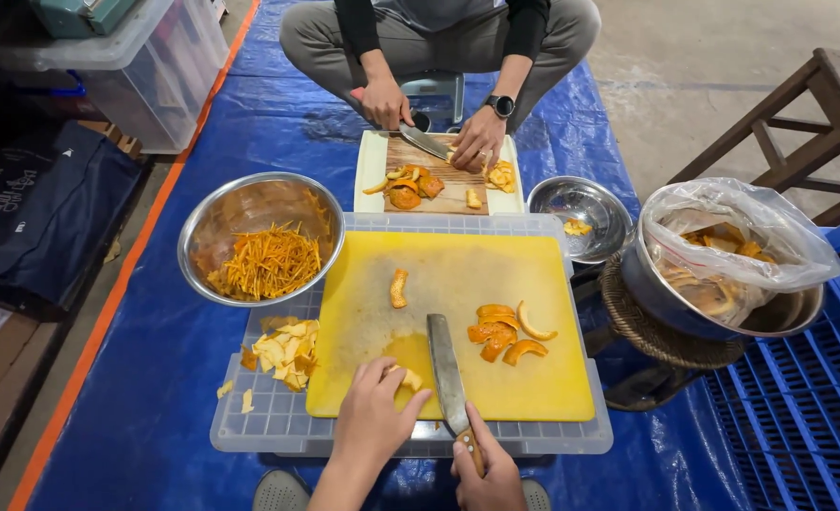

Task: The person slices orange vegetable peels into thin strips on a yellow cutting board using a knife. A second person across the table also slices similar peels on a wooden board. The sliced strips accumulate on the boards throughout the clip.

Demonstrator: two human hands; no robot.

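Observation:
My left hand [372,416] presses a small piece of orange peel [408,378] onto the yellow cutting board [524,284] near its front edge. My right hand [484,471] grips the wooden handle of a knife [446,369], whose blade lies flat on the board beside the peel piece. Several curved peel pieces [507,333] lie to the right of the blade. A single peel strip [399,287] rests farther back on the board.
A steel bowl of shredded peel [264,238] sits back left, with pale peel scraps [282,348] on the white crate lid. Opposite, another person's hands cut peel on a wooden board [439,175]. A small steel bowl [581,213] and a bag-lined pot [723,255] stand right.

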